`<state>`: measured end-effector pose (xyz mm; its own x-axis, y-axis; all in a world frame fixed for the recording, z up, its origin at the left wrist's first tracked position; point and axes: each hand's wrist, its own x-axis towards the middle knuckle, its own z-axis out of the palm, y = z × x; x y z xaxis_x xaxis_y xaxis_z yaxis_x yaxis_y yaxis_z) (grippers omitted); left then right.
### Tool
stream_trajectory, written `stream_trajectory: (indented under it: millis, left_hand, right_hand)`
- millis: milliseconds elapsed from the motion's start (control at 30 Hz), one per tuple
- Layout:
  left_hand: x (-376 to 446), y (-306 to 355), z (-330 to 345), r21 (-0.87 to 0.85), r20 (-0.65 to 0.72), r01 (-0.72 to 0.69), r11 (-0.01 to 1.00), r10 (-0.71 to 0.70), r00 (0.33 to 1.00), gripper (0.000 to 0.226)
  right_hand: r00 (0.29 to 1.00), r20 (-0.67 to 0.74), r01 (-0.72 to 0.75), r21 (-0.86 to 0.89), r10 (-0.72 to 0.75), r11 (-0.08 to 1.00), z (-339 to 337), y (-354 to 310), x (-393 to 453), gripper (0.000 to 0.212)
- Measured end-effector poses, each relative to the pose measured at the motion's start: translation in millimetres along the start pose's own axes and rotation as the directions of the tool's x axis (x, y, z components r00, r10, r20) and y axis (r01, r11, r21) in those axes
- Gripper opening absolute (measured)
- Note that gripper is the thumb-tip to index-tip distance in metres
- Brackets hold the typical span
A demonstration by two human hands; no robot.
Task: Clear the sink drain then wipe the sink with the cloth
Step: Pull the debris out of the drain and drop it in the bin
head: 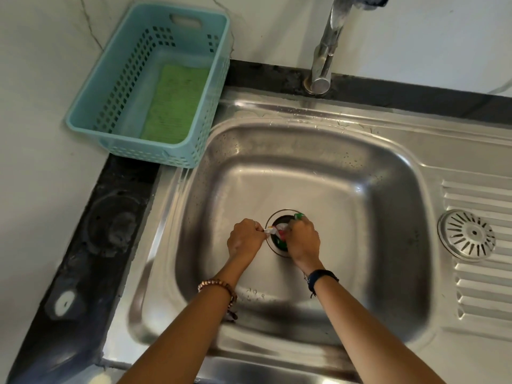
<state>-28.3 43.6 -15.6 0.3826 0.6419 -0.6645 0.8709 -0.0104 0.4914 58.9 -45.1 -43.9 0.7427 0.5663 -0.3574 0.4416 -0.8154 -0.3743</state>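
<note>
Fingers of left hand (245, 239) and right hand (303, 239) both pinch scraps of debris (278, 231) directly over the drain (279, 217) at sink (374, 167) centre; cloth (177, 103) lies far left in the basket (94, 106).

Glossy steel sink (318, 173), perforated plastic basket (119, 87), rough green cloth (177, 103).

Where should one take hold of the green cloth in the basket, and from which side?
Grip the near short edge of the cloth from above. It lies flat on the basket floor against the right wall, and the high walls block any sideways approach. Both hands are busy at the drain now.
</note>
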Motion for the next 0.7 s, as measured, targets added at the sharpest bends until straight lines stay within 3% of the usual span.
stream_trajectory:
  millis: [233,433,600,700]
  left_hand:
    - [-12,10,-3,-0.134,-0.026,-0.012,0.991,0.009,1.0,0.018]
    - [-64,14,-22,-0.381,-0.123,-0.109,0.918,0.067,0.99,0.018]
    - [-155,-27,-40,-0.485,-0.355,-0.218,0.847,0.037,0.934,0.019]
    - [-226,-68,-35,-0.618,-0.502,-0.275,0.736,-0.1,0.859,0.015]
  right_hand:
    - [0.977,-0.213,0.063,0.312,0.005,0.948,-37,-1,-14,0.025]
    - [0.963,-0.27,0.183,0.692,0.016,0.698,-72,-22,-62,0.039]
    - [0.969,-0.181,0.237,0.88,-0.17,0.412,-90,-44,-136,0.011]
    - [0.919,-0.126,0.266,0.898,-0.374,0.35,-87,-57,-201,0.005]
